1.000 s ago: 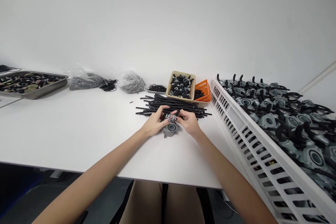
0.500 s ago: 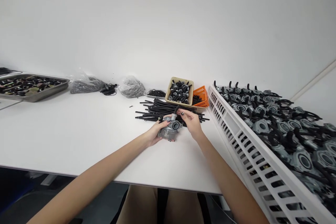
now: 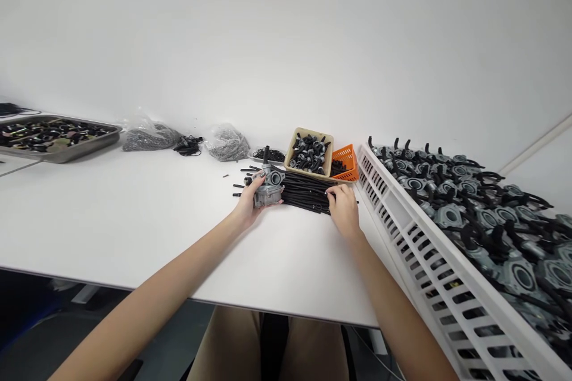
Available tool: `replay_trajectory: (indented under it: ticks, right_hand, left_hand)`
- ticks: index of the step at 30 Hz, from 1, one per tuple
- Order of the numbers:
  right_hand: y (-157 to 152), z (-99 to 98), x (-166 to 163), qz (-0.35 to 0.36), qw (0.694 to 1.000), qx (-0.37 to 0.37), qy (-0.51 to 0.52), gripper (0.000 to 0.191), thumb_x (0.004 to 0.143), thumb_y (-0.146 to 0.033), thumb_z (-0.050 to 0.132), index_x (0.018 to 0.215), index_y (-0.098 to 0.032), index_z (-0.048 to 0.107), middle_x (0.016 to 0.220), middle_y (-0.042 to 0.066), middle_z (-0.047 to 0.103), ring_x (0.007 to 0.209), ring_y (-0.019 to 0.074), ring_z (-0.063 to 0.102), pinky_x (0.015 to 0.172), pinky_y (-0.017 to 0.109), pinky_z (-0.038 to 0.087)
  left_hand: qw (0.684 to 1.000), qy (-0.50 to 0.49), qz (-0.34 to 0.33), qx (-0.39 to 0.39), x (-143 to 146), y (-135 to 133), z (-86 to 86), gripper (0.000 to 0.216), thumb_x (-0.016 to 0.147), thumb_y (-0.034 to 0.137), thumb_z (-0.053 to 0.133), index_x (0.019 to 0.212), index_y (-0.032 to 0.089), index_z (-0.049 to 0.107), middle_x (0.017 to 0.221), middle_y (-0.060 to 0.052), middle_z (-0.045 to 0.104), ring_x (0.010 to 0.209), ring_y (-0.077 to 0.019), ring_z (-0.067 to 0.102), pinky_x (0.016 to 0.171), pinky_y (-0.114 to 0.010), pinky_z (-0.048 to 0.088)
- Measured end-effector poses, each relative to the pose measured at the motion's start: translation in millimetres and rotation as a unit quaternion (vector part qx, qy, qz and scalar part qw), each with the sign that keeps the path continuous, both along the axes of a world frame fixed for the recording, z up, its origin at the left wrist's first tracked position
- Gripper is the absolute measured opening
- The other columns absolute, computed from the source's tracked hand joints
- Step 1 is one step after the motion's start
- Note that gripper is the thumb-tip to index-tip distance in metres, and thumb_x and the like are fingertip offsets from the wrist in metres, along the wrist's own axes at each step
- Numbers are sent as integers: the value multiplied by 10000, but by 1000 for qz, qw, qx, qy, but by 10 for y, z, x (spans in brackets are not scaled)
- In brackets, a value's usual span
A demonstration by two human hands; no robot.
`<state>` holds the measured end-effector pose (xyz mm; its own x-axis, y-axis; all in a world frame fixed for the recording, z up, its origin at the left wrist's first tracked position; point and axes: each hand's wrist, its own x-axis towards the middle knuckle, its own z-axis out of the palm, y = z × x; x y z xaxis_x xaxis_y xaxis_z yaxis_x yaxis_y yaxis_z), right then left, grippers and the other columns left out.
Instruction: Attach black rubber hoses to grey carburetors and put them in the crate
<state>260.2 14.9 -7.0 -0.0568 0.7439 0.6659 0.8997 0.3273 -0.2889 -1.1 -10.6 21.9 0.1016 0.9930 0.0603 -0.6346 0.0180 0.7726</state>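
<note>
A grey metal carburetor [image 3: 269,189] with a black cap standing up on its top is gripped in my left hand [image 3: 250,201], over the left part of a pile of black rubber hoses [image 3: 306,192]. My right hand [image 3: 344,208] is at the right end of that pile, its thumb and fingers pinched on a thin black hose. The exact grip of the right fingertips is partly hidden by the hand.
A cream basket [image 3: 331,158] of black-and-silver caps and an orange basket [image 3: 353,161] stand behind the hoses. On the right, a white crate [image 3: 415,220] is full of carburetors. Plastic bags [image 3: 227,143] of small parts and a metal tray [image 3: 84,149] lie leftward.
My left hand has moved left and slightly up with the carburetor. My right hand has left the carburetor's top and moved right to the hose ends.
</note>
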Motion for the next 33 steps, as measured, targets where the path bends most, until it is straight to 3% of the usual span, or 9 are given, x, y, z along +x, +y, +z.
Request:
replay_trajectory:
  ticks: [7,13,17,20,24,26,28,31,33]
  right_hand:
    - [-19,1,-84,28,999,-2,-23,255,917,-284,528,1095,-217,698,1048,99,641,967,271,503,858,406,392]
    - [16,-40,-401,37,995,3,-98,369,945,-209,480,1298,-220,585,1209,118,617,1091,286,474,918,441,338]
    - [38,-25,-436,36,994,7,-100,252,944,-222,495,1108,-212,686,1041,110,640,1003,268,504,874,421,350]
    - [20,13,-393,47,997,29,-49,228,949,-236,485,970,-199,709,977,106,650,968,260,527,859,410,369]
    - [-56,123,-336,77,986,86,120,263,954,-264,441,1039,-187,678,999,111,673,972,253,555,901,410,401]
    - [-98,191,-327,111,963,84,230,279,936,-287,458,1117,-203,653,1028,101,660,947,235,574,865,382,437]
    - [-132,255,-337,157,923,32,350,314,905,-328,499,1181,-243,622,1006,69,634,806,191,581,712,328,470]
    - [-182,333,-381,240,827,-107,498,292,846,-331,542,1111,-266,644,855,11,573,568,115,490,488,258,388]
    - [-226,372,-414,300,761,-187,543,247,802,-300,545,1007,-240,671,762,-5,543,557,113,497,494,260,410]
  left_hand:
    - [999,-35,36,4,-80,24,112,358,803,386,637,1056,137,589,942,-104,716,856,-258,718,678,-375,619]
    - [988,-110,110,-19,-280,89,259,369,843,465,565,1033,150,606,924,-75,713,867,-238,715,671,-314,622]
    - [982,-127,136,-24,-335,130,257,400,835,494,583,1042,151,591,912,-72,708,850,-223,716,683,-301,621]
    - [983,-124,133,-32,-325,135,244,398,825,483,603,1057,162,574,916,-67,705,851,-223,717,689,-307,621]
    - [985,-113,124,-30,-298,125,231,361,823,455,606,1042,169,575,907,-61,705,852,-234,717,683,-325,622]
    - [987,-104,123,-26,-285,124,221,340,821,437,609,1024,166,582,889,-61,705,852,-240,716,688,-337,623]
    - [987,-93,126,-23,-271,125,208,318,819,415,612,1012,164,584,879,-65,705,852,-243,715,688,-347,623]
    - [989,-73,127,-21,-246,128,183,292,815,391,619,1002,170,580,885,-68,703,848,-239,712,685,-357,623]
    - [990,-60,123,-17,-231,131,160,282,813,384,623,994,172,580,884,-66,700,838,-235,710,690,-370,624]
